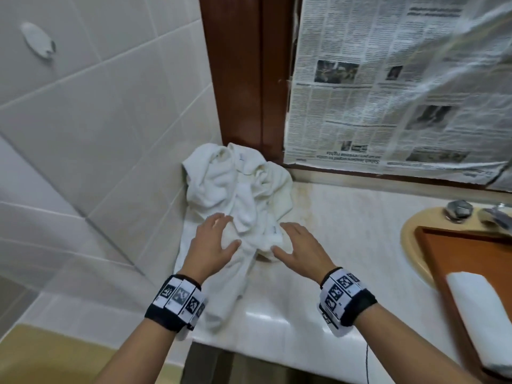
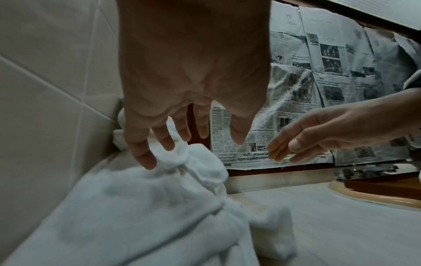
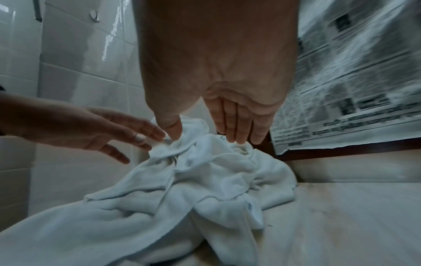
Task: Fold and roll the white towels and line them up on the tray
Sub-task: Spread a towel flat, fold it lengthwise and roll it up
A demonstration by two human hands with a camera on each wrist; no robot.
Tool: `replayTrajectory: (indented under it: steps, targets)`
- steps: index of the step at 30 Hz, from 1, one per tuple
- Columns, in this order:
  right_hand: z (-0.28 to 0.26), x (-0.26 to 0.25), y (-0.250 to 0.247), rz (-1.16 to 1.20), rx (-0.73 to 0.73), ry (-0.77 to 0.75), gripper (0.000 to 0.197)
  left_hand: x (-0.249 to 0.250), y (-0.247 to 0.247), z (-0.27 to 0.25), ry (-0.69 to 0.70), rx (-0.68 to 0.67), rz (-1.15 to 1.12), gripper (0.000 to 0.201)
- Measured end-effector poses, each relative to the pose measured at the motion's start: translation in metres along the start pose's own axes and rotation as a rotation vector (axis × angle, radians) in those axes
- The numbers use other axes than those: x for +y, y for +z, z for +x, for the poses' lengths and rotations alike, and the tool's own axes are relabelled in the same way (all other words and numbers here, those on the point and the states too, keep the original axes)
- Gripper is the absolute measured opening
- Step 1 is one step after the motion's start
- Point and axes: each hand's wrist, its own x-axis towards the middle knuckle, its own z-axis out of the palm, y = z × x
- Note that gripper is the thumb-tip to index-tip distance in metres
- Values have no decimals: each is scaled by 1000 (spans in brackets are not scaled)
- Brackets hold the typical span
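A crumpled heap of white towels (image 1: pixel 238 187) lies in the corner of the pale counter (image 1: pixel 346 234), against the tiled wall; one towel trails toward the front edge. Both hands hover just above the near side of the heap with fingers spread. My left hand (image 1: pixel 214 239) is over the heap's left part, my right hand (image 1: pixel 296 245) over its right part; neither grips cloth. The wrist views show the towels (image 2: pixel 141 207) (image 3: pixel 205 176) under the straight fingers of my left hand (image 2: pixel 182 140) and my right hand (image 3: pixel 216 133). A rolled white towel (image 1: pixel 482 314) lies on the brown wooden tray (image 1: pixel 454 253) at the right.
The tray rests over a beige sink (image 1: pixel 412 242) with a chrome tap (image 1: pixel 460 207) behind it. Newspaper (image 1: pixel 388 79) covers the window above the counter, beside a dark wooden frame (image 1: pixel 243 79). A tiled wall (image 1: pixel 97 120) bounds the left side. The counter's front edge is near my wrists.
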Motion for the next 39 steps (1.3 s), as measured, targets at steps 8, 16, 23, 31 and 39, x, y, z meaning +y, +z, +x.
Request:
replayTrajectory:
  steps: [8, 16, 23, 31, 39]
  targets:
    - [78, -43, 31, 4, 23, -146, 62, -34, -9, 45, -19, 111, 132, 61]
    - [109, -54, 41, 51, 181, -275, 65, -21, -27, 38, 127, 246, -167, 23]
    - [117, -49, 27, -25, 242, -310, 46, 28, -64, -13, 336, 232, -310, 13]
    - [92, -59, 22, 131, 196, -458, 43, 64, -82, -52, 412, 138, -384, 4]
    - [59, -42, -9, 348, 287, -408, 20, 77, -94, -82, 345, 231, -281, 2]
